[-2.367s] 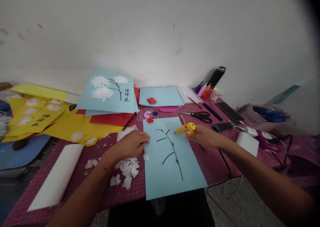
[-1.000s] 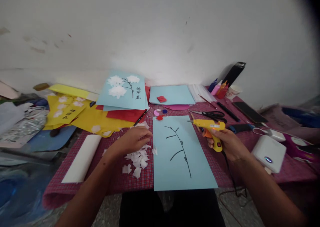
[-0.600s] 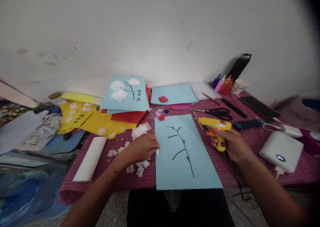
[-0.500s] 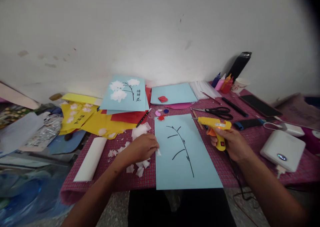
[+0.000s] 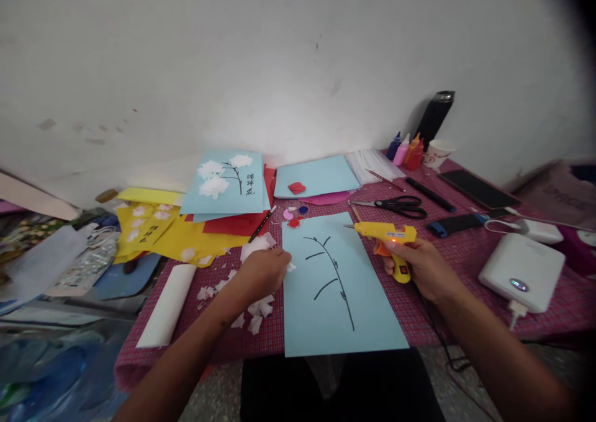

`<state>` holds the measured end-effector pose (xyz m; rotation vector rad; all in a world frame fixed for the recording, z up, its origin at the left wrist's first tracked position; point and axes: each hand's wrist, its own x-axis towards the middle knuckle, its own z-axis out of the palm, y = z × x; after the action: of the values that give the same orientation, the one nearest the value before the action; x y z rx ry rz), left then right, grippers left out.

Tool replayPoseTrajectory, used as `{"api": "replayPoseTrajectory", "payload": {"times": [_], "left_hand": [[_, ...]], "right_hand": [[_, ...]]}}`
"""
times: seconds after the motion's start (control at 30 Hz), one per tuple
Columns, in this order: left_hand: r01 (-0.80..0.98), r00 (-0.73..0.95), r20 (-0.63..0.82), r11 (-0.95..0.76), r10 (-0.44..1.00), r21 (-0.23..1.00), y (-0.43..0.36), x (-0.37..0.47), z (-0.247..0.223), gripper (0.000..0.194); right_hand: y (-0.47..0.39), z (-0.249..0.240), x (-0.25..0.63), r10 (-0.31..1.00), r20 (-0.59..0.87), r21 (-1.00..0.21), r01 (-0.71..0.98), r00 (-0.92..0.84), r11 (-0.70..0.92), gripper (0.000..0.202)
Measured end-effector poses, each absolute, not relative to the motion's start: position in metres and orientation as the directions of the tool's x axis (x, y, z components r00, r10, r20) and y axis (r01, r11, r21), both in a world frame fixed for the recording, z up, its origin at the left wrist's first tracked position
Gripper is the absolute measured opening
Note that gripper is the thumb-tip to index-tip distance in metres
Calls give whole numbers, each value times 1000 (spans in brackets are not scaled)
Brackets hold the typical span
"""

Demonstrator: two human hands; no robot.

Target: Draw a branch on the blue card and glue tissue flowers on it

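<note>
My right hand (image 5: 416,264) is wrapped round a yellow glue gun (image 5: 384,233), whose nozzle points left over the top right corner of a light blue sheet (image 5: 302,323). Black branch lines are drawn on that sheet. At its left edge, my left hand (image 5: 267,272) pinches a small white paper piece (image 5: 291,265), partly hidden by the fingers. Torn white paper scraps (image 5: 261,308) lie on the checked cloth below and beside that hand. A bigger white paper piece (image 5: 257,246) sits just behind it.
A finished-looking picture with white blossoms (image 5: 216,205) leans at the back left, above yellow sheets (image 5: 172,236). Scissors (image 5: 400,206), a utility knife (image 5: 456,223), paint bottles (image 5: 413,154) and a white power bank (image 5: 524,273) occupy the right. A white paper roll (image 5: 167,307) lies left.
My left hand has risen slightly, still pinching the white paper piece near the sheet's left edge. The glue gun stays in my right hand. The whole view has shifted a little.
</note>
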<state>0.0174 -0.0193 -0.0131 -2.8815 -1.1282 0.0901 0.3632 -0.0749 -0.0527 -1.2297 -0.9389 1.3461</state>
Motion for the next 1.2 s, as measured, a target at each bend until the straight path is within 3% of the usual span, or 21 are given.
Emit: {"api": "replayPoseTrajectory", "payload": {"times": [0.07, 0.13, 0.33, 0.4, 0.57, 0.7, 1.0, 1.2], "left_hand": [[635, 758, -82, -760, 647, -136, -16, 20, -14, 13], [616, 773, -105, -780, 626, -113, -15, 21, -14, 18], [631, 766, -22, -745, 643, 218, -22, 16, -9, 43], [633, 752, 6, -724, 659, 274, -23, 14, -10, 39], [614, 746, 52, -716, 663, 333, -11, 14, -26, 11], [592, 732, 91, -696, 675, 407, -4, 14, -31, 14], [604, 551, 92, -472, 830, 642, 12, 45, -1, 15], [558, 694, 82, -607, 715, 566, 42, 91, 6, 15]], "right_hand": [[-76, -52, 362, 984, -167, -971, -184, 66, -153, 31], [-77, -51, 362, 984, -164, -972, -182, 69, -149, 31], [-78, -52, 361, 985, -154, -973, -185, 78, -138, 32], [-78, -52, 361, 986, -145, -974, -186, 78, -129, 31], [-78, -53, 360, 988, -125, -981, -161, 87, -110, 31], [-78, -53, 360, 987, -127, -981, -162, 100, -110, 32], [-77, -56, 359, 988, -110, -976, -200, 111, -86, 29], [-75, -59, 363, 979, -102, -974, -217, 178, -62, 30]]}}
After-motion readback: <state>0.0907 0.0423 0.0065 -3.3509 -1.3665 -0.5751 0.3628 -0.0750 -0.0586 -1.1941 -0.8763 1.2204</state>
